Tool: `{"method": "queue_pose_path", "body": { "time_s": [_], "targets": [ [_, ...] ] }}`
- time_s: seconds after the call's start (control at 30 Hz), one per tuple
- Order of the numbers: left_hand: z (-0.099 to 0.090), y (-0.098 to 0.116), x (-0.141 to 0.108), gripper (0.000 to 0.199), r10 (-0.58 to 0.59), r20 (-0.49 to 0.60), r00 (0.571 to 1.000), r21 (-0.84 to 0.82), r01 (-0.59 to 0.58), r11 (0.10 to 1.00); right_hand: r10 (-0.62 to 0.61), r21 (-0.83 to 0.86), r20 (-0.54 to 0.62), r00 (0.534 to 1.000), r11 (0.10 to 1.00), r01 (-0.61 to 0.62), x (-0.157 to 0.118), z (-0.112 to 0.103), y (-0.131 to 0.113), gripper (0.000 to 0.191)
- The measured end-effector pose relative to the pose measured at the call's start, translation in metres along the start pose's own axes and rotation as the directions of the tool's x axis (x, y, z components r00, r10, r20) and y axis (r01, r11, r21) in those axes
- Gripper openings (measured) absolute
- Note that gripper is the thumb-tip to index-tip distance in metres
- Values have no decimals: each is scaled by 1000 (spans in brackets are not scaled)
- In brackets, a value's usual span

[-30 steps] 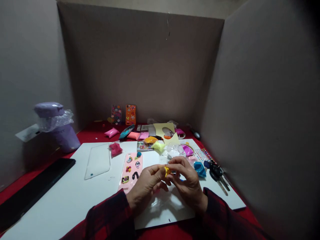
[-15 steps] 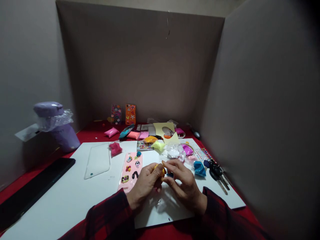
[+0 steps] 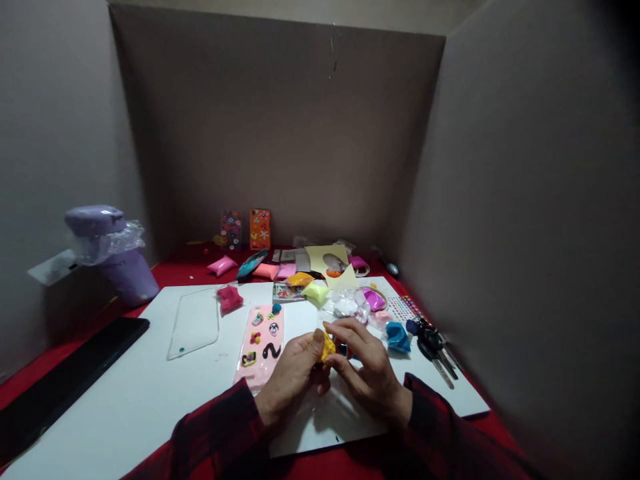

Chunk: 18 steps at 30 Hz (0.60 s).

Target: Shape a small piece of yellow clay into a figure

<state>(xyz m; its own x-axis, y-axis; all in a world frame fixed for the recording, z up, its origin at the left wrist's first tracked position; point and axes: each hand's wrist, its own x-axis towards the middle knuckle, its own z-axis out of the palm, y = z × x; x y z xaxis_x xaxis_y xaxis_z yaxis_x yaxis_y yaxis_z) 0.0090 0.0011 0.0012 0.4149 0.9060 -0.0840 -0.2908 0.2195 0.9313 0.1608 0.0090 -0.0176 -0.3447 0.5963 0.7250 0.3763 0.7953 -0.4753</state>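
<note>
Yellow lump [image 3: 328,347] is sitting grasped between left hand [image 3: 290,373] and right hand [image 3: 373,367]; hard pulling would be risking a tear

I was in a small craft corner, in what kind of building I couldn't tell. Plain grey upright panels [image 3: 280,133] closed in three sides of a red-covered table [image 3: 175,265], and a flat white board [image 3: 145,400] made the work surface. A soft, bright-yellow lump [image 3: 328,348] between my fingers [image 3: 351,337], a glossy pink pillow-shaped packet [image 3: 221,266], a pale-pink rectangular panel dotted with little moulded ornaments [image 3: 261,337] and an orange decorated phone case [image 3: 260,229] showed handicraft.
</note>
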Motion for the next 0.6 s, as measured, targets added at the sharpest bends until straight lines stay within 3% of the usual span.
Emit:
{"method": "queue_pose_path", "body": {
  "time_s": [0.23, 0.6],
  "targets": [
    [-1, 4, 1, 58, -64, -6, 998, -141, 63, 988, 17, 3, 3, 1000, 1000, -17, 1, 0, 0, 36],
    [-5, 5, 0, 33, -27, 87, 996, -166, 41, 985, 4, -28, -22, 1000, 1000, -4, 0, 0, 3, 34]
  ]
}}
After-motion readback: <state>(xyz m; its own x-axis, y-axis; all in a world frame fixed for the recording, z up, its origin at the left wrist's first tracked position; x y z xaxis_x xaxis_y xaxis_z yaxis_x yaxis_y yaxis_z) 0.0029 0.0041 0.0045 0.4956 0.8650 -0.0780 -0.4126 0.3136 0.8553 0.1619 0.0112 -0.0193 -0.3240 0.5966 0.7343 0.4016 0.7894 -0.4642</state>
